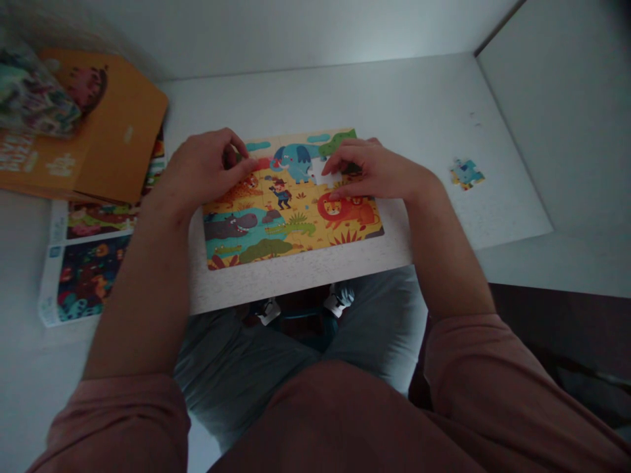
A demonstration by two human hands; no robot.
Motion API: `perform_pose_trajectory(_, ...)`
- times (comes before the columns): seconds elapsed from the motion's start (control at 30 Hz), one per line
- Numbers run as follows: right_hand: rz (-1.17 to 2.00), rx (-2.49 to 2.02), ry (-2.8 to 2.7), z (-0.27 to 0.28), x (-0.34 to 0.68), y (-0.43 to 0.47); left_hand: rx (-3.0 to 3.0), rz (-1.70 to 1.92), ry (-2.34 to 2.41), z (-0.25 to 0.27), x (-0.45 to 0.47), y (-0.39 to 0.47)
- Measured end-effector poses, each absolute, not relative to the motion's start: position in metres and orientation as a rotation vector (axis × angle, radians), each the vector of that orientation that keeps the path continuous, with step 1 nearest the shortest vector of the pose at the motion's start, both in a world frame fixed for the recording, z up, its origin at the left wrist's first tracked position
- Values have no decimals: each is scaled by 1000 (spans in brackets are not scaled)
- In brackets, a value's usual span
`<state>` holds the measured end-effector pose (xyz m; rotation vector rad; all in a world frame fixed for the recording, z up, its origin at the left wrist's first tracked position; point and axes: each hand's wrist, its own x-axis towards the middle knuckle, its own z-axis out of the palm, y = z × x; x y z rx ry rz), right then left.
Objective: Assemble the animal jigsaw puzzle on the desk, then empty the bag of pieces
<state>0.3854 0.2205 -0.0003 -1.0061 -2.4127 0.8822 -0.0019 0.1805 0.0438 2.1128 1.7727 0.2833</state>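
Note:
A nearly filled jigsaw puzzle (300, 226) with an elephant, a lion, a hippo and a crocodile lies flat on the white table. My left hand (210, 164) rests at its upper left part, thumb and forefinger brought close together on the surface; whether a piece is between them is hidden. Over the right part is my right hand (372, 167), its thumb and fingers apart, around a white gap (323, 172) beside the elephant. I see nothing held in it. A loose blue and yellow puzzle piece or small cluster of pieces (466, 174) lies farther right.
At the left, an orange puzzle box (113, 118) carries a clear bag of pieces (37, 98). Under it are printed picture sheets or boxes (89, 276). Small white bits (474, 118) lie at the back right. Walls (315, 33) bound the table behind and at the right.

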Motion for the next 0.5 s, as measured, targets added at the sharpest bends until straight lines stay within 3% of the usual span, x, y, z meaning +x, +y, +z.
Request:
perform_pose_trajectory(0.3, 779, -1208, -2145, 13, 385, 219, 2090, 272, 1787, 42, -3, 182)
perform_pose_trajectory(0.5, 479, -1312, -1806, 8, 428, 234, 2118, 182, 1800, 41, -6, 187)
